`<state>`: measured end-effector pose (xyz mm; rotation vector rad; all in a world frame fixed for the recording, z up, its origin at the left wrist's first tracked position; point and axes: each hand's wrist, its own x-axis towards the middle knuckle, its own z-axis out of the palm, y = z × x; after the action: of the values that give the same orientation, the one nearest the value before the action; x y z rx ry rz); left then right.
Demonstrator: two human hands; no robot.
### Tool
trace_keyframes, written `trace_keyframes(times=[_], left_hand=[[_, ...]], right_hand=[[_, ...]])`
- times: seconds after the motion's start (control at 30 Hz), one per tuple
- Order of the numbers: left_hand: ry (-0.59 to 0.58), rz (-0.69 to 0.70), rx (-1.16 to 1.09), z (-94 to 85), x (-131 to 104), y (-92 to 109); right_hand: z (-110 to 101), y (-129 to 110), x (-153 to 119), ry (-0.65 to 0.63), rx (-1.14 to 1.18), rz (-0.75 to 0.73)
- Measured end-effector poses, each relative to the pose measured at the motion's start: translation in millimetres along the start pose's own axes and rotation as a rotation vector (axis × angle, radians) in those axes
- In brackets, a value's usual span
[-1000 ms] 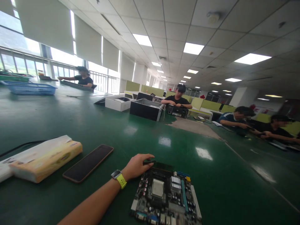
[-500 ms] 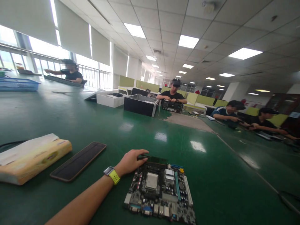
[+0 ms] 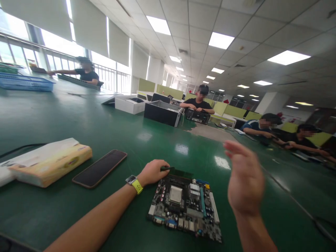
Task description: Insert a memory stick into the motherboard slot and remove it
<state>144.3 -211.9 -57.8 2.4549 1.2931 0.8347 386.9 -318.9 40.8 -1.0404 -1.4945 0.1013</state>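
A motherboard (image 3: 183, 208) lies flat on the green table, with a pale square processor (image 3: 175, 194) in its socket. Along its far edge runs a thin green memory module (image 3: 182, 173). My left hand (image 3: 154, 171), a watch on its wrist, is closed in a pinch at the board's far left corner, around the dark end of what looks like this module. Part of that end is hidden by the fingers. My right hand (image 3: 244, 178), somewhat blurred, is raised to the right of the board. Its fingers are stretched out, and nothing shows in them.
To the left lie a phone (image 3: 100, 168) and a pack of tissues (image 3: 52, 162). Farther off stand a black computer case (image 3: 162, 113), a white box (image 3: 130, 105) and a blue basket (image 3: 26, 83). Several people work around the table; one handles another case (image 3: 197, 116).
My right hand has come into view on the right. My left hand stays at the board's far left corner, its fingers closed more. The whole view has shifted slightly.
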Motion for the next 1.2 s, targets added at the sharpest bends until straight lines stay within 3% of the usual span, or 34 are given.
trace_keyframes(times=[0.13, 0.23, 0.3, 1.2], left_hand=[[0.030, 0.005, -0.026, -1.3, 0.0, 0.4], [0.036, 0.007, -0.040, -2.2, -0.3, 0.5], [0.039, 0.003, -0.044, -3.1, -0.6, 0.3], [0.070, 0.038, -0.126, -7.8, -0.2, -3.8]], right_hand=[[28.8, 57.7, -20.3, -0.279, -0.142, 0.210], [39.4, 94.4, -47.1, -0.359, -0.206, 0.225], [41.0, 103.3, -58.8, -0.399, -0.207, 0.234], [40.1, 103.3, -60.1, -0.364, -0.183, 0.234]])
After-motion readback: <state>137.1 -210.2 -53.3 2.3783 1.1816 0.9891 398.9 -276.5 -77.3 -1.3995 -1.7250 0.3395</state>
